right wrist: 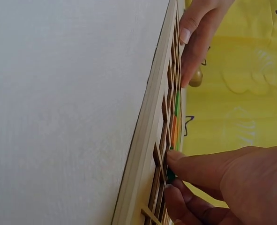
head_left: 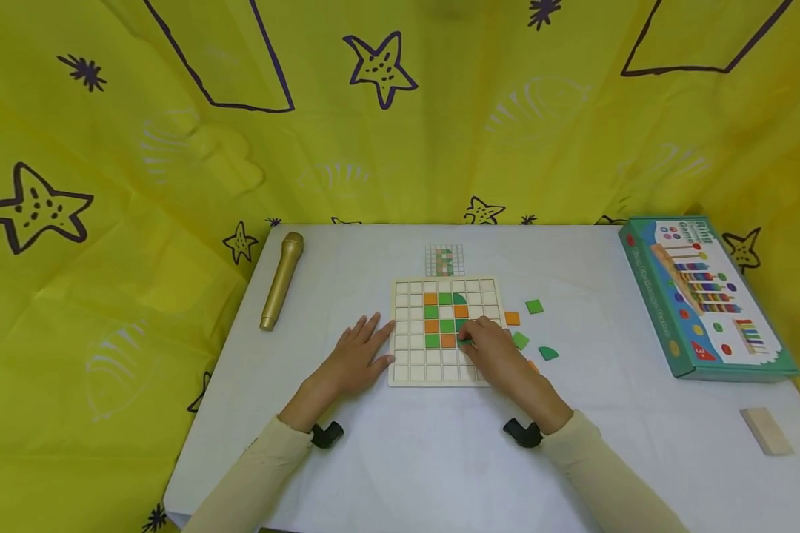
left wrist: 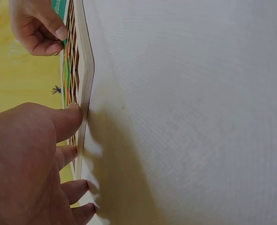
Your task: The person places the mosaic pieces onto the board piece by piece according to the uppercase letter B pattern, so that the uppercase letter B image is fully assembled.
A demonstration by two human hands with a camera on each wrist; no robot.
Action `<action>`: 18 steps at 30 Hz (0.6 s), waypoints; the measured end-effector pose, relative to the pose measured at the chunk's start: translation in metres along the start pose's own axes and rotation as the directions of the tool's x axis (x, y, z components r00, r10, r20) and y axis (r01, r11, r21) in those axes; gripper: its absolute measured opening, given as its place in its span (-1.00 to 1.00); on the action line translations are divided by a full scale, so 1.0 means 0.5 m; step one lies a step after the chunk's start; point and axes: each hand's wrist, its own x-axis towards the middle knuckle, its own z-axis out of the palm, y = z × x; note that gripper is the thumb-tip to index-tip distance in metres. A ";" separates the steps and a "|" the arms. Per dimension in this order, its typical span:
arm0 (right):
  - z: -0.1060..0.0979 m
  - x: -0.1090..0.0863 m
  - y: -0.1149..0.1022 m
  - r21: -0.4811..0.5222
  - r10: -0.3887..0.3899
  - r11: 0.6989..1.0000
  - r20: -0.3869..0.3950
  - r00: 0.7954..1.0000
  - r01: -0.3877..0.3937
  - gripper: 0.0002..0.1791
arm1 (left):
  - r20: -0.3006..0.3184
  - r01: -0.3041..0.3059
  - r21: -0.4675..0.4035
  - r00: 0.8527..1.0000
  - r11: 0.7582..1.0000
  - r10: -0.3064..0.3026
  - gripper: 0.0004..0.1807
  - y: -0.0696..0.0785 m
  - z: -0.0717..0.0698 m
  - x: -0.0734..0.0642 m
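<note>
A square wooden grid board lies on the white table, with orange and green tiles set in a block of its cells. My right hand pinches a dark green tile between thumb and fingers, right at the cells on the block's lower right. The fingers partly hide that tile. At the board's left edge rests my left hand, fingers spread, the thumb and fingertips touching the rim. A small printed pattern card lies just beyond the board's far edge.
Loose tiles lie right of the board, among them a green square, an orange square and a dark green quarter-round. A gold microphone lies at the left, a game box and a wooden block at the right.
</note>
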 end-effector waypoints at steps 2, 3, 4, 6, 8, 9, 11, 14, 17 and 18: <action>-0.001 0.000 0.004 0.008 -0.003 1.000 0.001 1.000 0.003 -0.83 | 0.000 0.001 0.000 1.000 1.000 -0.001 -0.23 0.001 -0.001 0.000; -0.001 0.000 0.005 0.010 -0.005 1.000 0.001 1.000 0.005 -0.83 | 0.000 0.001 0.001 1.000 1.000 -0.001 -0.23 0.002 -0.001 0.000; -0.002 0.001 0.006 0.012 -0.006 1.000 0.002 1.000 0.006 -0.83 | 0.000 0.003 0.001 1.000 1.000 -0.003 -0.23 0.002 -0.001 0.001; -0.003 0.001 0.007 0.015 -0.009 1.000 0.004 1.000 0.009 -0.84 | 0.003 0.007 0.008 1.000 1.000 -0.007 -0.23 0.003 -0.002 0.001; -0.004 0.003 0.008 0.017 -0.015 1.000 0.004 1.000 0.015 -0.85 | -0.005 0.001 0.007 1.000 1.000 -0.001 -0.24 0.003 -0.002 0.000; -0.005 0.003 0.009 0.018 -0.019 1.000 0.005 1.000 0.019 -0.85 | -0.006 -0.001 0.008 1.000 1.000 0.001 -0.24 0.004 -0.002 0.000; -0.006 0.004 0.009 0.022 -0.023 0.999 0.010 1.000 0.023 -0.86 | -0.011 -0.006 0.007 1.000 1.000 0.006 -0.24 0.004 -0.003 -0.001; -0.010 0.005 0.011 0.019 -0.031 0.999 0.024 0.999 0.031 -0.87 | -0.014 -0.010 0.002 1.000 1.000 0.010 -0.24 0.005 -0.004 -0.002; -0.015 0.006 0.011 0.015 -0.037 0.999 0.039 0.999 0.037 -0.88 | -0.012 -0.010 -0.003 1.000 1.000 0.010 -0.24 0.005 -0.003 -0.003; -0.017 0.006 0.011 0.014 -0.042 0.999 0.043 0.998 0.041 -0.88 | -0.012 -0.010 -0.003 1.000 1.000 0.010 -0.24 0.005 -0.003 -0.002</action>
